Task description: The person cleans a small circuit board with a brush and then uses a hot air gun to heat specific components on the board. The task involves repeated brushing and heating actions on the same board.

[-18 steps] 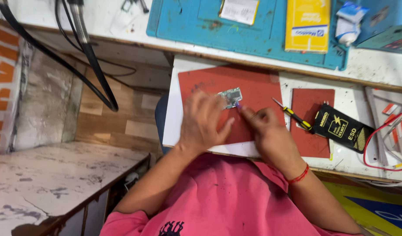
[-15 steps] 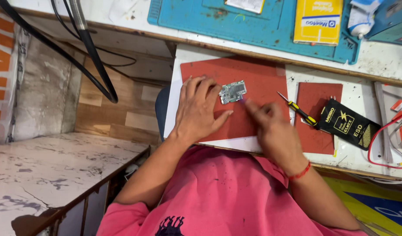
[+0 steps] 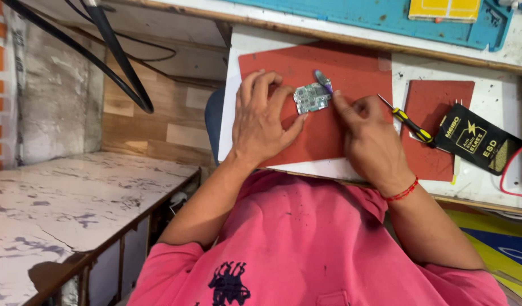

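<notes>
On the white table (image 3: pixel 502 187), a large red mat (image 3: pixel 329 122) carries everything in hand, and places below are given from it. Near its upper middle lies a small green circuit board (image 3: pixel 311 97), its long axis running roughly left to right, the right end tipped slightly up. Left of the board, the left hand (image 3: pixel 263 122) rests flat, fingers spread, its thumb at the board's lower edge. Right of the board, the right hand (image 3: pixel 370 133) pinches what seems a thin purple-tipped tool (image 3: pixel 323 81), touching the board's upper right corner. Off the mat's right edge lies a yellow-handled screwdriver (image 3: pixel 405 119).
</notes>
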